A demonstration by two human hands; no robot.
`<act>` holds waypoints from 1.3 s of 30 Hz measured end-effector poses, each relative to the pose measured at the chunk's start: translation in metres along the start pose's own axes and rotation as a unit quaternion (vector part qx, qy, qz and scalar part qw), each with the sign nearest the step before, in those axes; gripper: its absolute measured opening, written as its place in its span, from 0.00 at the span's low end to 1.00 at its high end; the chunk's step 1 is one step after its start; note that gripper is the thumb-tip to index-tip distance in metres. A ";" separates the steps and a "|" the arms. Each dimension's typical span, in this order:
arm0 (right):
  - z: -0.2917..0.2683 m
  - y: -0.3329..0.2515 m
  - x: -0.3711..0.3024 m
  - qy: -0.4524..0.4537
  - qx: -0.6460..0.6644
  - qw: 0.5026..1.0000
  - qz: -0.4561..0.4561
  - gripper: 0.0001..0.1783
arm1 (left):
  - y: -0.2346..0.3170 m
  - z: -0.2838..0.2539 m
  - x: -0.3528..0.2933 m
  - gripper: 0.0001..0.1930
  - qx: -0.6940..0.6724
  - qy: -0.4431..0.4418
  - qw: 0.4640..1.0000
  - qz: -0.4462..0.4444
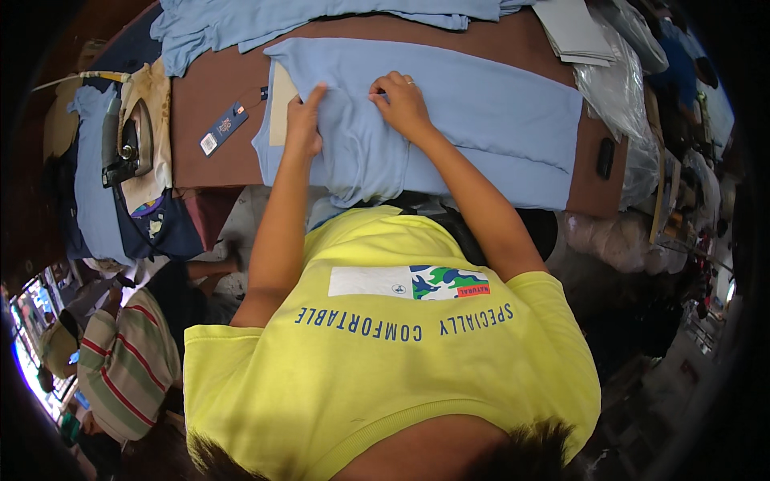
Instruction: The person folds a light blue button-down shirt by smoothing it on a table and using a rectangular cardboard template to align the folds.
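A light blue garment (497, 104) lies partly folded on the brown-covered table in front of me. My left hand (305, 124) is closed on a bunched fold of it near its left end, thumb upward. A flat beige card (281, 104) shows beneath the cloth, just beside that hand. Farther right, my right hand (402, 103) has its fingers bent into a pinch at the garment's upper layer; the fingertips partly hide what they grip. Loose, wrinkled cloth hangs between my hands and over the table's near edge. A dark blue hang tag (224, 129) on a cord lies left of the garment.
An iron (138, 140) rests on a scorched pad at the left. More light blue cloth (321, 14) lies along the far edge. White cards (573, 32) and clear plastic bags (613, 96) are at the right, near a small black object (605, 158). A person in stripes (128, 365) is at lower left.
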State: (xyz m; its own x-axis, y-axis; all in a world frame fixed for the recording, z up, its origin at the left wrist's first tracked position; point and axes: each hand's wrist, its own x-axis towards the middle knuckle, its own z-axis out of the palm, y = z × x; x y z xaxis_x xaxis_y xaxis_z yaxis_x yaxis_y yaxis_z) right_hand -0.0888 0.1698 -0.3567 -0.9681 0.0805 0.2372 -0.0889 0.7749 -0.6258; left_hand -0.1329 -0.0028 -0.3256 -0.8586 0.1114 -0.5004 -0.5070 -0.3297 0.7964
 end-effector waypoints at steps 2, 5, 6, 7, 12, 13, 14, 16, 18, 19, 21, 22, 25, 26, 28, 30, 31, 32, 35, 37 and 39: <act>0.002 -0.003 -0.001 0.019 0.001 1.000 0.004 0.05 | 0.003 0.008 -0.007 0.20 0.168 -0.005 0.986 0.006; 0.002 -0.009 -0.001 0.024 0.016 0.999 0.025 0.04 | -0.008 0.003 0.006 0.22 0.270 -0.016 0.962 0.015; 0.002 -0.010 -0.001 0.021 0.028 0.999 0.030 0.04 | -0.012 0.001 0.009 0.21 0.267 -0.019 0.963 0.027; 0.001 -0.009 0.000 0.019 0.040 0.998 0.036 0.04 | -0.016 -0.002 0.013 0.20 0.264 -0.021 0.964 0.038; -0.002 -0.007 0.000 -0.003 0.062 0.997 0.047 0.04 | -0.010 0.004 0.004 0.20 0.156 -0.040 0.987 0.014; -0.002 -0.007 0.000 -0.004 0.064 0.997 0.048 0.04 | -0.010 0.004 0.004 0.20 0.145 -0.044 0.988 0.019; -0.002 -0.006 0.000 -0.006 0.064 0.997 0.050 0.04 | -0.008 0.005 0.003 0.20 0.148 -0.041 0.988 0.009; -0.001 -0.004 0.002 -0.001 0.092 0.994 0.062 0.04 | -0.005 0.007 0.002 0.21 0.154 -0.037 0.987 -0.012; -0.002 -0.006 0.005 -0.001 0.104 0.993 0.057 0.05 | -0.006 0.006 0.002 0.22 0.126 -0.040 0.991 -0.009; -0.003 -0.007 0.005 -0.003 0.101 0.994 0.046 0.06 | -0.007 0.006 0.002 0.22 0.113 -0.042 0.993 -0.007; -0.004 -0.011 0.004 -0.006 0.083 0.996 0.036 0.07 | -0.011 0.002 0.007 0.23 0.110 -0.051 0.993 -0.004; -0.003 -0.014 0.003 -0.007 0.067 0.997 0.038 0.07 | -0.013 0.001 0.009 0.23 0.109 -0.056 0.992 -0.002; -0.002 -0.018 0.003 -0.024 0.042 0.997 0.055 0.06 | -0.009 0.004 0.006 0.23 0.129 -0.052 0.990 -0.004; -0.002 -0.018 0.003 -0.032 0.037 0.997 0.062 0.05 | -0.010 0.004 0.006 0.23 0.130 -0.054 0.990 0.001; 0.000 -0.017 0.004 -0.021 0.037 0.997 0.061 0.04 | -0.010 0.005 0.006 0.23 0.134 -0.059 0.989 0.012; 0.000 -0.017 0.004 -0.012 0.036 0.997 0.060 0.03 | -0.011 0.006 0.006 0.23 0.140 -0.059 0.988 0.023; 0.000 -0.019 0.004 -0.009 0.037 0.997 0.060 0.03 | -0.011 0.006 0.006 0.23 0.143 -0.060 0.987 0.029; 0.000 -0.020 0.005 -0.009 0.037 0.998 0.059 0.03 | -0.013 0.006 0.006 0.22 0.144 -0.054 0.987 0.043; -0.002 -0.023 0.005 0.004 0.033 0.998 0.053 0.03 | -0.016 0.007 0.006 0.19 0.144 -0.046 0.986 0.076; -0.005 -0.026 0.005 0.011 0.037 0.998 0.047 0.03 | -0.014 0.009 0.004 0.20 0.143 -0.056 0.984 0.085; -0.006 -0.026 0.005 0.018 0.040 0.998 0.044 0.03 | -0.013 0.010 0.003 0.20 0.145 -0.061 0.984 0.085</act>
State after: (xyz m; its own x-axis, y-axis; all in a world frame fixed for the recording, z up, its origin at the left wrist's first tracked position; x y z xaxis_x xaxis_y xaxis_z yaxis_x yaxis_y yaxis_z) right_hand -0.0905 0.1535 -0.3348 -0.9639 0.1706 0.2042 -0.0230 0.7112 -0.7026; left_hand -0.1299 0.0113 -0.3337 -0.9269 0.1945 -0.3211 -0.3402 -0.0736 0.9375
